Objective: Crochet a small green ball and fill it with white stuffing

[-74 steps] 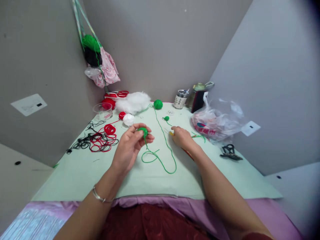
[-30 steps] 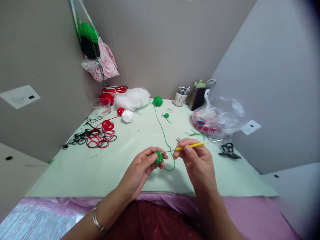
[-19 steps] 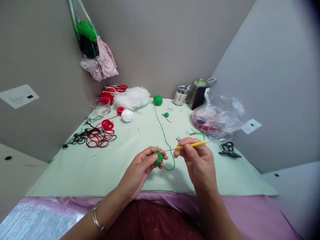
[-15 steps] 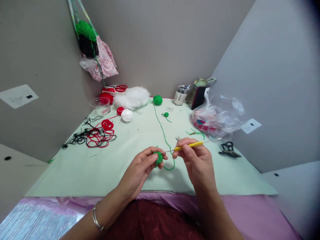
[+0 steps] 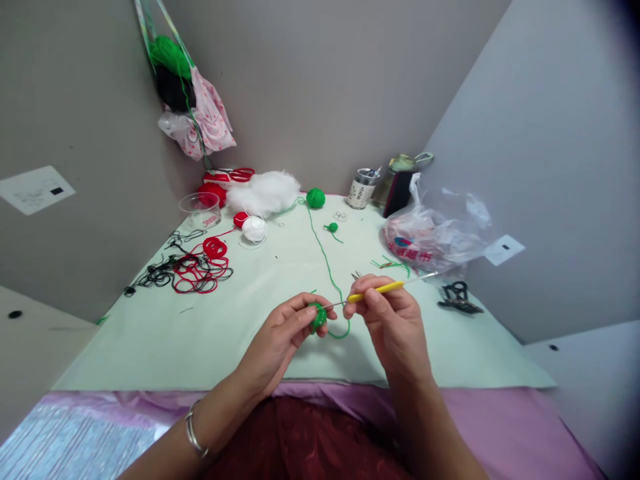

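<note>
Between the thumb and fingers of my left hand (image 5: 285, 333) is a small round green crochet piece (image 5: 319, 319), pinched near the table's front. My right hand (image 5: 393, 327) is closed pen-like around the yellow handle of a crochet hook (image 5: 383, 291). The hook's thin metal shaft points left, and its tip meets the top of the green piece; the exact stitch is too small to make out. Green yarn (image 5: 327, 267) loops down beside the piece and runs back across the table to a green yarn ball (image 5: 315, 198).
Tangled black and red cords (image 5: 195, 267) lie at left, behind them a clear plastic cup (image 5: 200, 212), white yarn ball (image 5: 254, 229) and white stuffing (image 5: 267, 192). At right are a can of pens (image 5: 361, 190), a plastic bag (image 5: 430, 233) and a black hair claw (image 5: 459, 298).
My right hand and the crochet hook have shifted very slightly left. My left hand keeps its pinch on the green piece, almost unmoved.
</note>
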The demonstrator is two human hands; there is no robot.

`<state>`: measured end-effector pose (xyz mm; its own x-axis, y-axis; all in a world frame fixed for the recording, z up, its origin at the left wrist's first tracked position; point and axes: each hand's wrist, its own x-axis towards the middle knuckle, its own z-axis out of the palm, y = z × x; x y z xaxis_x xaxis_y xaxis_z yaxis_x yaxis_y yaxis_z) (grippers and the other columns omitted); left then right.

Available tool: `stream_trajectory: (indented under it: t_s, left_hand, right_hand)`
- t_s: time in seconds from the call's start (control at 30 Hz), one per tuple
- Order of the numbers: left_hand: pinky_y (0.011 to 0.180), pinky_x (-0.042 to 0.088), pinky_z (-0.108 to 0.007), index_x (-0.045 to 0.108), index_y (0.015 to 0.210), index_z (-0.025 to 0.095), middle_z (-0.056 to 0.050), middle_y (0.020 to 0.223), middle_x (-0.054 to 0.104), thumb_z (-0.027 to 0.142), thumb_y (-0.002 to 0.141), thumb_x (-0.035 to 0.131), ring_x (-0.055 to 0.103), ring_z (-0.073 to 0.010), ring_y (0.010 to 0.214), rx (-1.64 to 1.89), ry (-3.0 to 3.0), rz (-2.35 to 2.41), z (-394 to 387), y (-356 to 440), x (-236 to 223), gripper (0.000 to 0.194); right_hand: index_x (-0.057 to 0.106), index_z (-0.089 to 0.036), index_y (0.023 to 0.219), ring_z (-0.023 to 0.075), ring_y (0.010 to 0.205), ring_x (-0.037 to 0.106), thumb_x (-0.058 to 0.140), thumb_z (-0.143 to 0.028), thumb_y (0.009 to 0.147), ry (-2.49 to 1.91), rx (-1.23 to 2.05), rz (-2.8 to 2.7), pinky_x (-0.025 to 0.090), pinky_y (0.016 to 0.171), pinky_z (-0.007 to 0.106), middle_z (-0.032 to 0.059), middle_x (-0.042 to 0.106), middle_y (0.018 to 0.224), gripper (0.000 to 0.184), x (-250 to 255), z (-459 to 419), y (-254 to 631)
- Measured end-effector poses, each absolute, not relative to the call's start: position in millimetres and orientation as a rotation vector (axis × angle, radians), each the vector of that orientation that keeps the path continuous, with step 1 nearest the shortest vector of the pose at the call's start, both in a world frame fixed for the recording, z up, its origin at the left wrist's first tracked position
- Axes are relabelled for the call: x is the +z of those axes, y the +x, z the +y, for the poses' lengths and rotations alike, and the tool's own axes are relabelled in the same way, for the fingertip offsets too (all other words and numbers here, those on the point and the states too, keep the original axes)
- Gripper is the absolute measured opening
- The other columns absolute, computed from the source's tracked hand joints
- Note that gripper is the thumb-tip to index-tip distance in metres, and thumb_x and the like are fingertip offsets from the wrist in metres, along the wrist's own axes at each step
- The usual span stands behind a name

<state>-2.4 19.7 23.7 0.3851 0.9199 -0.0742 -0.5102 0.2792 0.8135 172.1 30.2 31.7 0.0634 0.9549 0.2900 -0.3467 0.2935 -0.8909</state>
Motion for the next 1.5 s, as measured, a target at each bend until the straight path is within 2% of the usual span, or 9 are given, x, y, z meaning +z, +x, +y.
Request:
stream_trajectory:
  t_s: [0.37,0.67,0.77,0.9,0.97,1.13,1.23,1.37,1.5]
  left_hand:
    - [0.084,0.048,-0.027,0.077,0.103,0.017,-0.004,0.091,0.07,0.028,0.089,0.076,0.062,-0.0145,0.082,1.066,0.732,0.579,21.4,-2.0,16.5,0.018]
    - [0.079,0.05,-0.024,0.074,0.095,0.017,-0.002,0.094,0.069,0.024,0.083,0.081,0.064,-0.0127,0.085,1.108,0.6,0.603,26.6,9.0,7.2,0.016]
    - [0.079,0.05,-0.026,0.073,0.098,0.018,-0.002,0.093,0.069,0.035,0.089,0.076,0.063,-0.0133,0.082,1.097,0.706,0.601,27.3,8.5,4.0,0.019]
    - [0.064,0.045,-0.031,0.074,0.088,0.018,-0.003,0.069,0.064,0.061,0.1,0.05,0.055,-0.0153,0.058,0.86,1.13,0.59,29.7,-8.7,8.2,0.051]
    - [0.065,0.041,-0.03,0.071,0.069,0.019,0.0,0.061,0.052,0.052,0.098,0.061,0.046,-0.0141,0.058,0.958,1.353,0.757,31.1,-19.6,14.5,0.045]
    - [0.085,0.051,-0.026,0.069,0.069,0.019,-0.007,0.108,0.067,0.036,0.096,0.069,0.06,-0.02,0.106,1.415,1.216,0.628,29.9,-28.8,39.4,0.032]
    - [0.067,0.056,-0.024,0.059,0.064,0.02,-0.001,0.071,0.058,0.035,0.098,0.063,0.065,-0.0161,0.079,1.228,0.854,0.304,28.6,-24.0,59.7,0.038]
    - [0.089,0.06,-0.031,0.063,0.079,0.021,0.008,0.051,0.032,0.031,0.103,0.049,0.06,-0.0115,0.057,1.343,0.685,0.178,34.9,-17.3,76.2,0.03]
    - [0.124,0.035,-0.049,0.068,0.112,0.027,0.002,0.082,0.066,0.035,0.104,0.048,0.072,-0.021,0.111,1.841,1.267,0.309,44.4,-14.9,62.4,0.023]
  right_hand:
    - [0.082,-0.031,0.097,0.0144,0.074,0.065,0.079,-0.027,0.087,-0.804,1.03,-1.405,0.054,0.063,0.027,0.0012,0.067,0.088,0.011,27.3,23.3,173.4]
    - [0.079,-0.037,0.115,0.0222,0.111,0.068,0.069,-0.023,0.096,-0.869,0.642,-1.825,0.055,0.101,0.042,0.0033,0.074,0.119,0.026,20.1,21.5,161.0]
    - [0.08,-0.039,0.113,0.0226,0.107,0.069,0.07,-0.022,0.095,-0.896,0.593,-1.767,0.056,0.098,0.043,0.0028,0.076,0.115,0.026,16.0,20.3,160.5]
    - [0.082,-0.037,0.107,0.0232,0.107,0.069,0.072,-0.023,0.093,-0.964,0.621,-1.541,0.055,0.097,0.042,0.0027,0.076,0.109,0.022,15.9,21.1,164.6]
    - [0.082,-0.035,0.104,0.0224,0.103,0.069,0.073,-0.025,0.093,-0.974,0.693,-1.43,0.056,0.092,0.04,0.0028,0.076,0.107,0.017,14.7,23.1,166.4]
    - [0.082,-0.032,0.104,0.0179,0.087,0.072,0.073,-0.028,0.093,-0.858,0.961,-1.247,0.057,0.075,0.032,0.0028,0.073,0.105,0.015,7.0,24.3,161.3]
    - [0.083,-0.032,0.104,0.0173,0.09,0.073,0.074,-0.026,0.093,-0.806,1.04,-1.237,0.059,0.077,0.031,0.0029,0.073,0.106,0.015,6.3,21.0,151.3]
    - [0.082,-0.031,0.103,0.0174,0.091,0.073,0.072,-0.025,0.094,-0.728,1.074,-1.19,0.06,0.077,0.031,0.0028,0.073,0.103,0.014,10.7,18.3,138.3]
    - [0.082,-0.03,0.098,0.017,0.089,0.074,0.074,-0.024,0.093,-0.679,1.048,-1.104,0.06,0.073,0.028,0.0023,0.072,0.1,0.011,16.7,19.9,134.6]
